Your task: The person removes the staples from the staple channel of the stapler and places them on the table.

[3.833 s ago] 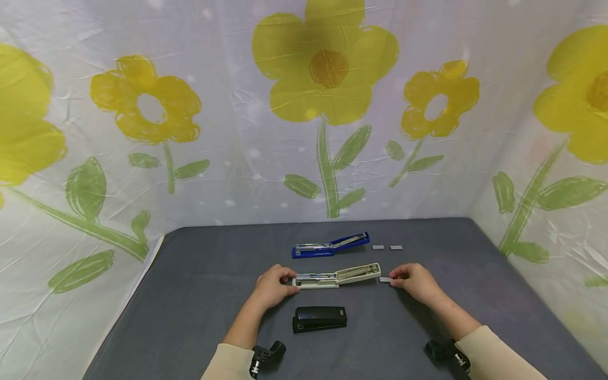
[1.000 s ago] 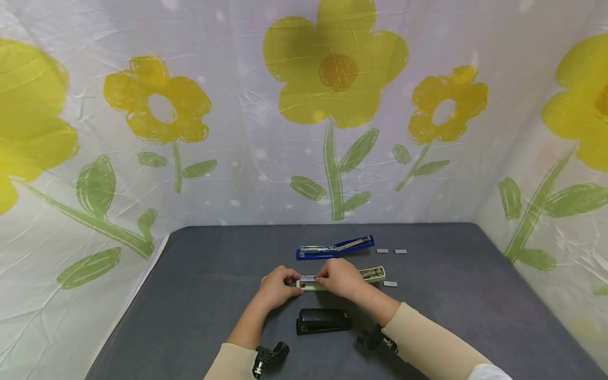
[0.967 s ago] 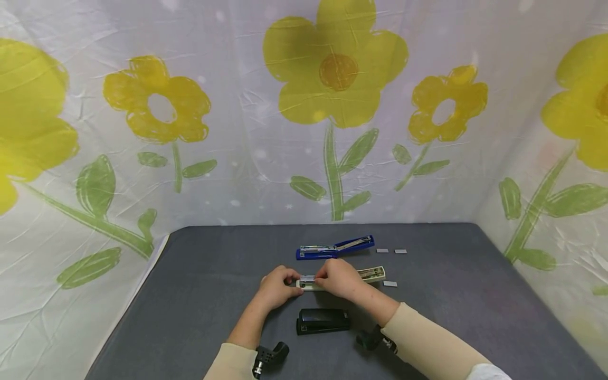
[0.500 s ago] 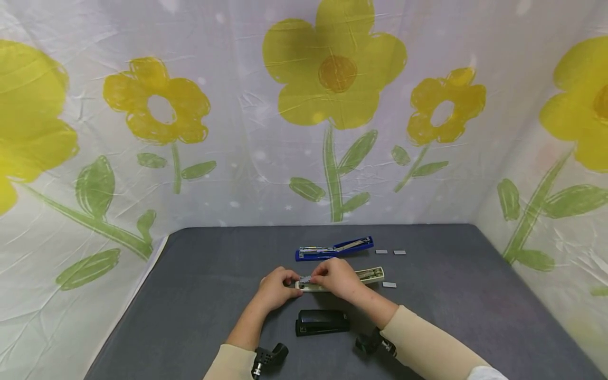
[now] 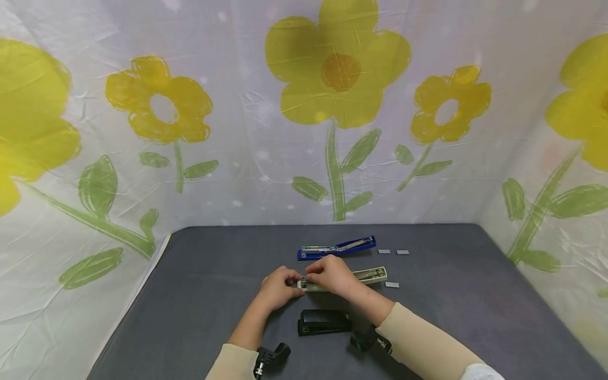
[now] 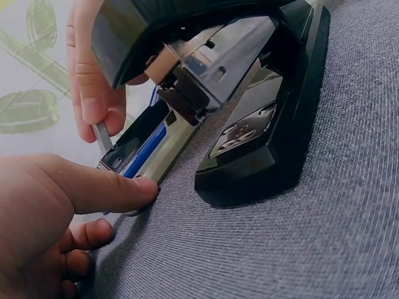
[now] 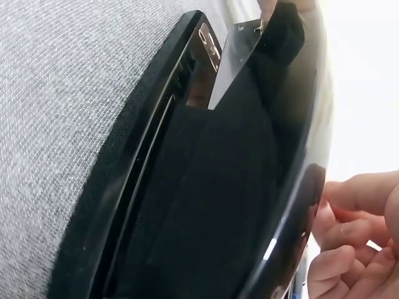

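A cream stapler (image 5: 372, 275) lies unfolded on the grey table, its top swung back to the right. My left hand (image 5: 277, 287) holds its left end, the thumb (image 6: 118, 190) along the near side. Over the open magazine, my right hand (image 5: 332, 274) pinches a small grey strip of staples (image 6: 103, 138), which stands tilted with its lower end at the magazine's front. My right hand covers the stapler's middle in the head view. A closed black stapler (image 5: 324, 322) sits nearer me and fills much of both wrist views.
Behind the cream stapler is an unfolded blue stapler (image 5: 309, 257). Two staple strips lie right of it, one strip (image 5: 383, 252) beside another (image 5: 402, 252). A single staple strip (image 5: 391, 285) rests right of the cream stapler. A flowered cloth (image 5: 247, 158) hangs behind the table.
Earlier my right hand was at the staples right of the cream stapler; it has carried a strip left over the magazine. Lately it shifted slightly further left. My left hand has stayed put.
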### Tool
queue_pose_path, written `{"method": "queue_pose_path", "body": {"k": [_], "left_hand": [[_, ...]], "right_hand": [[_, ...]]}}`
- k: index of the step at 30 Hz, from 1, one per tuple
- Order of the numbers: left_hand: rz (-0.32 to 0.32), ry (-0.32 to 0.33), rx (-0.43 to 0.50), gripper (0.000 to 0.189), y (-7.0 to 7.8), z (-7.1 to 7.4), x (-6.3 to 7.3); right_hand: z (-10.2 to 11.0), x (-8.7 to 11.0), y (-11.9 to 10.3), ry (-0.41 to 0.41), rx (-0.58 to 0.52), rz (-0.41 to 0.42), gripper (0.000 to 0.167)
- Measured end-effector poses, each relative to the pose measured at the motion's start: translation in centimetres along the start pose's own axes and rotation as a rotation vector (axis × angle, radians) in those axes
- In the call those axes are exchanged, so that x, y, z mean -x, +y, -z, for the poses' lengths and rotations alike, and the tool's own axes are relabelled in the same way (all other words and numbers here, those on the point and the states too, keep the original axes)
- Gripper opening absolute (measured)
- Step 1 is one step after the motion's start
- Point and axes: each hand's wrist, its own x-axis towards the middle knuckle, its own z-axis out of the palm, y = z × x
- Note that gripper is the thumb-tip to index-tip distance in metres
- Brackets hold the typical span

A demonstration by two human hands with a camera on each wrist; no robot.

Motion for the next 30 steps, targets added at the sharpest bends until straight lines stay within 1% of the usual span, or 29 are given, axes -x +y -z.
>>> {"method": "queue_pose_path", "body": {"k": [3, 10, 15, 18, 20, 23, 30], "left_hand": [[-0.003, 0.0, -0.001, 0.024, 0.0, 0.0, 0.0], [0.007, -0.003, -0.002, 0.023, 0.2, 0.0, 0.0], [0.016, -0.005, -0.002, 0.023, 0.3, 0.1, 0.1], [0.016, -0.007, -0.003, 0.024, 0.3, 0.1, 0.1], [0.017, -0.008, -0.003, 0.025, 0.3, 0.1, 0.0], [0.01, -0.002, -0.008, 0.025, 0.3, 0.0, 0.0], [0.008, 0.007, -0.011, 0.024, 0.2, -0.1, 0.0]], "right_hand": [[-0.1, 0.0, -0.1, -0.002, 0.025, 0.008, 0.02], [-0.1, 0.0, 0.0, 0.046, 0.122, 0.009, 0.013], [0.3, 0.0, -0.1, 0.051, 0.154, -0.01, 0.009], [0.7, 0.1, -0.5, 0.043, 0.148, -0.042, 0.01], [1.1, 0.1, -0.7, 0.036, 0.126, -0.068, 0.011], [1.8, 0.2, -1.0, 0.034, 0.096, -0.085, 0.012], [3.3, 0.7, -1.4, 0.051, 0.044, -0.075, 0.011]]}}
